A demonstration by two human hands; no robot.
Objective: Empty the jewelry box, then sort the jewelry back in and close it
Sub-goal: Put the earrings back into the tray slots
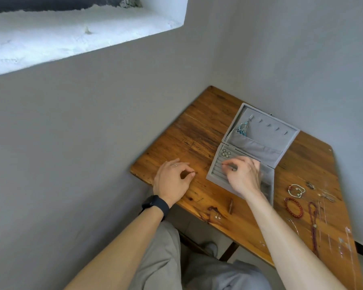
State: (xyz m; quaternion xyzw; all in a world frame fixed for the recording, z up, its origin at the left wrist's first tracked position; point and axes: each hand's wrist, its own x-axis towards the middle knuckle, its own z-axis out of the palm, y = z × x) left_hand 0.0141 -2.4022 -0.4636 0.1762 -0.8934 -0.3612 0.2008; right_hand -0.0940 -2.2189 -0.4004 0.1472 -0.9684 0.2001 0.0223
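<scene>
In right hand [242, 174], tiny piece [222, 164] (indistinct)

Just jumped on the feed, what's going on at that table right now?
A person sits at a wooden table with a grey jewelry box open. The right hand pinches a small piece over the box's ring slots. A blue necklace hangs in the lid. The left hand rests on the table with its fingers curled; whether it holds anything is unclear. Bracelets and chains lie out on the table to the right.
</scene>
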